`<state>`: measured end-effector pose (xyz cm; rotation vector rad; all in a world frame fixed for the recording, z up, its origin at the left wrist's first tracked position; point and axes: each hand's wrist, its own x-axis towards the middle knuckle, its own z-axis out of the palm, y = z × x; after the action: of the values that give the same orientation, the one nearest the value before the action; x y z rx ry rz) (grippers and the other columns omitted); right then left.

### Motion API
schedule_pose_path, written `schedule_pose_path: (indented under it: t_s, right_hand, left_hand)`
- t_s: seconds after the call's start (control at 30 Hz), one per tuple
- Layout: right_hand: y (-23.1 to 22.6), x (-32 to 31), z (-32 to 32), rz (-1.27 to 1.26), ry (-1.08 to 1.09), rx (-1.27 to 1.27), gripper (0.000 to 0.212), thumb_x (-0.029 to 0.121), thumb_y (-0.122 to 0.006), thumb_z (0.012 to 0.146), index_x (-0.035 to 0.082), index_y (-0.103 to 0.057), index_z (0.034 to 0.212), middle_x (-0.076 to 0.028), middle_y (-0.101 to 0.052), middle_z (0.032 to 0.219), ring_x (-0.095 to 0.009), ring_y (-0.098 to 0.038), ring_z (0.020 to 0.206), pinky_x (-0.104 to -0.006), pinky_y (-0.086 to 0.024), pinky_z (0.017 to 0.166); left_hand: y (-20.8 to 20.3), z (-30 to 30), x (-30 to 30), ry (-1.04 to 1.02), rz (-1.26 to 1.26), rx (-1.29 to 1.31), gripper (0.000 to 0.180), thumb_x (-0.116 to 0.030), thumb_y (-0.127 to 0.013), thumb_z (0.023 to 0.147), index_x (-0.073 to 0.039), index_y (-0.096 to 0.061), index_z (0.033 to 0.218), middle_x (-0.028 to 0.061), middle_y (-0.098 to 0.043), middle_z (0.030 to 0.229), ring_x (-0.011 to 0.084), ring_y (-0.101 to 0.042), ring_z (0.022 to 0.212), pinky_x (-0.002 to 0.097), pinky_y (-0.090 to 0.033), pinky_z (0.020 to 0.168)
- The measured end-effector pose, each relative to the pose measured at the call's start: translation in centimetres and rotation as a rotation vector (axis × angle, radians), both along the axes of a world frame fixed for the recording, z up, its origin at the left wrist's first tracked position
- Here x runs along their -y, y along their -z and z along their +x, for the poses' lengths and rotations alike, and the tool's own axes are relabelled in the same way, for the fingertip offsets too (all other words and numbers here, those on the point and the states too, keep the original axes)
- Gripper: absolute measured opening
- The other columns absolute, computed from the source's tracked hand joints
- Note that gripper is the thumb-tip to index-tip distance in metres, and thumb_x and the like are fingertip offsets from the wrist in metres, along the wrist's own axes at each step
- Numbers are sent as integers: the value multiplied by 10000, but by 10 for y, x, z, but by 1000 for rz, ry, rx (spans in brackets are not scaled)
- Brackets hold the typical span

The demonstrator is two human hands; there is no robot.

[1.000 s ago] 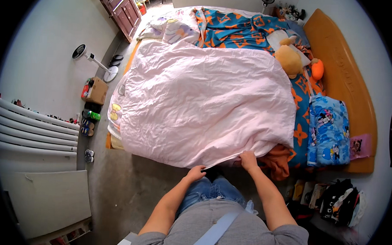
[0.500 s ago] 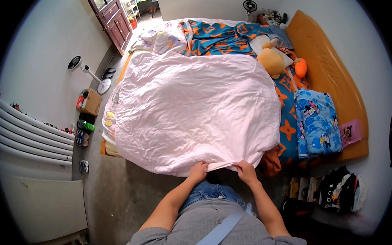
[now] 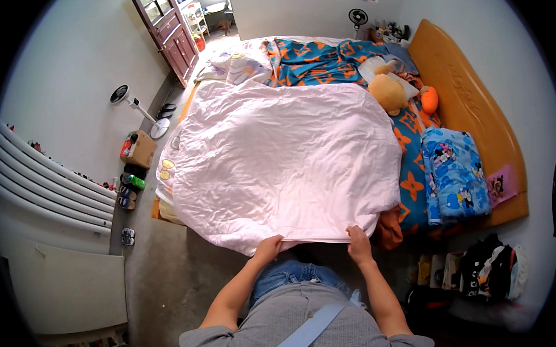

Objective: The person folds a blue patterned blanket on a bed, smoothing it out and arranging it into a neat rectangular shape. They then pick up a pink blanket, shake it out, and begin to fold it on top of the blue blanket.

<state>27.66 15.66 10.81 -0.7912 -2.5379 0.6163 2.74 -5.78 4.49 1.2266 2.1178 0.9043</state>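
A pale pink quilt (image 3: 285,155) lies spread over the bed, its surface wrinkled. Its near edge is pinched in both hands at the front of the bed. My left hand (image 3: 267,249) is closed on that edge, left of the middle. Further right, my right hand (image 3: 359,243) grips the same edge near the quilt's right corner. Between the two hands the edge runs nearly straight. Under and beyond the quilt shows a teal and orange patterned sheet (image 3: 414,160). The fingertips are partly hidden by the fabric.
To the right lie a folded blue cartoon-print quilt (image 3: 454,173) and a plush toy (image 3: 388,93), near the wooden headboard (image 3: 470,100). A standing fan (image 3: 139,110), a cardboard box (image 3: 142,149) and shoes (image 3: 127,236) line the left wall. Clothes (image 3: 489,266) hang at lower right.
My hands have moved apart along the quilt's near edge, the left going left and the right going right. The edge between them is straighter, and the quilt's near part is smoother.
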Motion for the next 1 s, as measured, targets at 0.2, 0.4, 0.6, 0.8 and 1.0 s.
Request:
schedule_pose_path:
  t_s: [0.2, 0.4, 0.6, 0.8, 1.0]
  right_hand:
    - [2, -16, 12, 135, 79, -37, 267, -55, -594, 604, 75, -591, 837, -97, -554, 873, -306, -550, 853, -399, -438, 735]
    - [12, -44, 29, 251, 238, -35, 193, 5, -546, 667, 80, -575, 842, -86, -572, 847, -289, -547, 873, -401, -391, 796]
    - [-1, -68, 51, 216, 278, -121, 137, -36, -502, 694, 12, -561, 808, -129, -593, 866, -340, -549, 870, -402, -432, 769]
    - [-46, -64, 73, 285, 92, -54, 165, -6, -550, 673, 56, -608, 814, -93, -586, 828, -291, -560, 829, -369, -433, 732]
    - [-39, -38, 129, 204, 202, 210, 213, -47, -555, 644, 90, -638, 784, -78, -520, 737, -274, -533, 764, -378, -369, 654]
  left_hand:
    - [-55, -1, 8, 19, 13, -17, 188, -136, -538, 852, -52, -635, 990, 208, -635, 884, 375, -616, 833, 409, -485, 708]
    - [-73, -3, 0, 38, 21, -42, 171, -144, -544, 861, -48, -636, 968, 207, -634, 877, 374, -615, 813, 405, -485, 701]
    - [-64, -5, -8, 132, -37, 4, 189, -205, -517, 881, -68, -617, 965, 203, -628, 855, 390, -599, 814, 435, -472, 695]
    - [-48, -1, -17, 197, -91, 16, 184, -207, -515, 877, -70, -610, 955, 209, -622, 866, 391, -592, 833, 434, -466, 703]
    - [-44, 2, -13, 234, -114, 1, 197, -215, -517, 873, -69, -615, 961, 196, -631, 885, 383, -596, 845, 435, -470, 717]
